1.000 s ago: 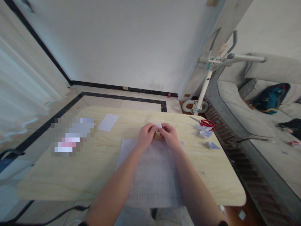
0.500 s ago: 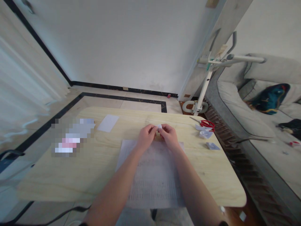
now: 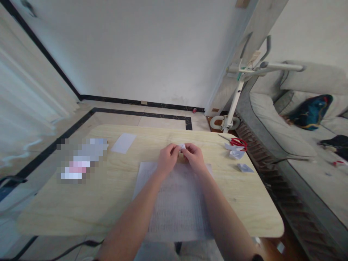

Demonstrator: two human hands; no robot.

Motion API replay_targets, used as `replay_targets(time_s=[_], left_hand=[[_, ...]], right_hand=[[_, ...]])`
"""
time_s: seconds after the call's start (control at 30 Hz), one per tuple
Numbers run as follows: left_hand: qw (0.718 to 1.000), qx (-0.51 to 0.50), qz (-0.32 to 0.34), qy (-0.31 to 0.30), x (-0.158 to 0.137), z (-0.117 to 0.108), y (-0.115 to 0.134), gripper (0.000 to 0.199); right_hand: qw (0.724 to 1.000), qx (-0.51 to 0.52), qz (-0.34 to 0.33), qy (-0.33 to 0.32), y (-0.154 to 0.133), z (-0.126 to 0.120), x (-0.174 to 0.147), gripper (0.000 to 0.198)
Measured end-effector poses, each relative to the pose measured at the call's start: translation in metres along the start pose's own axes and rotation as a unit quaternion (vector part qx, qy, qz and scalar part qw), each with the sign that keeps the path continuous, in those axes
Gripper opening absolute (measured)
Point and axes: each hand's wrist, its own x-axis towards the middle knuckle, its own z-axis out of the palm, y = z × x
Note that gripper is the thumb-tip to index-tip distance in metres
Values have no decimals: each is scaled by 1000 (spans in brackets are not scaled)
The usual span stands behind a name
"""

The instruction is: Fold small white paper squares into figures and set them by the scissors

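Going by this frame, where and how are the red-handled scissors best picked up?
By the red handles, probably with the right hand coming from above and the right: the scissors lie flat, their blades pointing left and slightly away, while paper scraps lie close on the near side.

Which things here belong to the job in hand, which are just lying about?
Job, likely:
small white paper, between left hand and right hand
flat white sheet
creased papers
red-handled scissors
large printed sheet, perhaps

Lying about, apparently:
dark blue bundle on the sofa
white stand
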Motion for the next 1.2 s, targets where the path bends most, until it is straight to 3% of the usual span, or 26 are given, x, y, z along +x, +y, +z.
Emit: replay_targets(time_s=[0.47,0.67,0.83,1.2], left_hand=[[998,-50,-27,-9,1,-2,2,35],[998,-57,5,21,2,-2,2,21],[998,-29,32,38,3,-1,-2,21],[998,-42,0,36,4,-2,0,21]], right_hand=[[1000,2,13,-26,1,0,-1,23],[999,-42,-1,-34,2,0,-1,27],[995,-82,-26,-40,2,2,-2,24],[994,-101,-42,-24,2,3,-3,21]])
